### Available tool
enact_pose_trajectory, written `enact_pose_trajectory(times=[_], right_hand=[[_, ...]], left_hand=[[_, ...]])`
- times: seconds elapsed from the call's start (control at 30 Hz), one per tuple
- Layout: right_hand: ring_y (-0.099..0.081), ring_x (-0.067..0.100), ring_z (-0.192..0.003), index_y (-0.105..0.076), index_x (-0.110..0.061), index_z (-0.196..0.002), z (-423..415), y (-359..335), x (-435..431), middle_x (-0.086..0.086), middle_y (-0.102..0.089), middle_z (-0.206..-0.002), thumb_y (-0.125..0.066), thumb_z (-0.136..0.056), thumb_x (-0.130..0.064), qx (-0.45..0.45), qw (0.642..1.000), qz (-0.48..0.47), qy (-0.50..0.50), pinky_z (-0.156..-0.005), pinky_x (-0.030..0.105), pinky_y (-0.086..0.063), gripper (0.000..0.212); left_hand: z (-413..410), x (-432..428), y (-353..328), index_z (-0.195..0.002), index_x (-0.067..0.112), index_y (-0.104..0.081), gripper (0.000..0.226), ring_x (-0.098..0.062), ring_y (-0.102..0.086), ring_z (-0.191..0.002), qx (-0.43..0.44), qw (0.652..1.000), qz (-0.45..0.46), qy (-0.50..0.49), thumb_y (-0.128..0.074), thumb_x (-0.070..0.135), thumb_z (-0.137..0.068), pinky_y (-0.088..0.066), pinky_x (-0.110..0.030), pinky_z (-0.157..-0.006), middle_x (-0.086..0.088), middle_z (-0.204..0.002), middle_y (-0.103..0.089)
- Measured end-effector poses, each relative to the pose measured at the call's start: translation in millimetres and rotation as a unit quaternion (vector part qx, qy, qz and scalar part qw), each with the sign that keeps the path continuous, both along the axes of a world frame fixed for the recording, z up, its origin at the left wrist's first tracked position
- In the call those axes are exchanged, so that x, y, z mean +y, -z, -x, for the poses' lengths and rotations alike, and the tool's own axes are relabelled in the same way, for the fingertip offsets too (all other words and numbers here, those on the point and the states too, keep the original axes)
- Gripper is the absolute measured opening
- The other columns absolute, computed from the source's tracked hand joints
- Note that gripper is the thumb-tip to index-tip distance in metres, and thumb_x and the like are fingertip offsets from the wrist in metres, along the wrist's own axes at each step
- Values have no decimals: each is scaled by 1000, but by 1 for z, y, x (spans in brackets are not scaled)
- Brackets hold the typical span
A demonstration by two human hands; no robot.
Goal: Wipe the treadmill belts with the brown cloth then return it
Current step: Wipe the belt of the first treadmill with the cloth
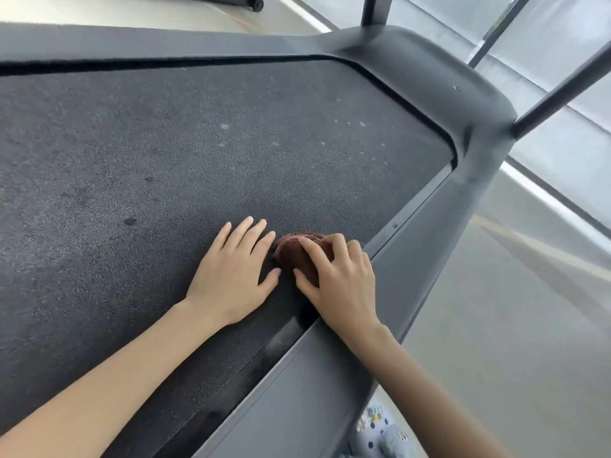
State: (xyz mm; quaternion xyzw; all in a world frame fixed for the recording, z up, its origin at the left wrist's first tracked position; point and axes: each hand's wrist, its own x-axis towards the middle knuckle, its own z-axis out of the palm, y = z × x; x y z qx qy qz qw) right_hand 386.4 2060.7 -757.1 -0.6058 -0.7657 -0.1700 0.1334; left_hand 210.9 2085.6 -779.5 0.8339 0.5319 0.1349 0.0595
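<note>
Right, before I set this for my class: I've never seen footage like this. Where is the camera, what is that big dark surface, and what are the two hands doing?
There is no robot here. A person wears one wide-angle camera on the head, so you look down along their own arms. The big, dark, grainy surface is a treadmill belt, dotted with a few pale spots. The smooth grey strip along it is the treadmill's side rail, and dark posts rise from the far end. The left hand lies flat on the belt, fingers straight, holding nothing. Just beside it, the right hand curls its fingers over a bunched brown cloth, holding it on the belt close to the rail.
</note>
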Motion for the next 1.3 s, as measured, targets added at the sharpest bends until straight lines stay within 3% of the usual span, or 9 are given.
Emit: enact_pose_trajectory(times=[0.33,0.5,0.63,0.77,1.07,1.3], right_hand=[[-56,24,-80,-69,-29,-105,-17,8,78,3,-58,-89,-61,-78,-50,56,996,-24,-72,-62,31,-48,35],[-56,27,-82,-70,-26,-102,-20,11,145,6,-59,-91,-65,-78,-46,58,994,-32,-84,-62,34,-49,32],[-52,28,-95,-65,-29,-112,-16,9,213,7,-56,-103,-58,-83,-50,57,997,7,-51,-72,39,-48,37],[-52,28,-97,-64,-27,-113,-16,10,250,7,-56,-104,-59,-83,-50,67,992,15,-102,-72,37,-46,38],[-54,32,-73,-70,-20,-101,-53,5,187,13,-59,-89,-66,-75,-35,79,967,17,-242,-59,37,-47,30],[-54,27,-77,-67,-29,-104,-123,2,106,5,-60,-97,-62,-72,-37,79,935,71,-340,-63,35,-46,34]], left_hand=[[0,1,2,-134,9,-51,66,-26,-37,-135,13,1000,0,-6,-26,48,-86,-29,-46,-111,-10,-142,-46],[1,1,3,-136,13,-48,64,-22,-31,-138,14,1000,15,-9,-29,50,-88,-19,-41,-111,-5,-146,-41],[0,4,4,-137,20,-46,60,-15,-27,-140,0,1000,22,-20,-35,51,-88,-18,-37,-112,3,-147,-38],[-1,4,3,-140,22,-41,58,-7,-19,-141,-10,999,22,-46,-37,51,-90,-13,-31,-115,10,-150,-31],[-6,2,-5,-143,21,-36,59,-6,-16,-142,24,997,22,-65,-35,49,-91,-10,-29,-116,8,-152,-28],[-10,1,-6,-145,20,-33,59,-8,-17,-142,38,996,39,-76,-32,49,-93,-9,-30,-117,6,-153,-28]])
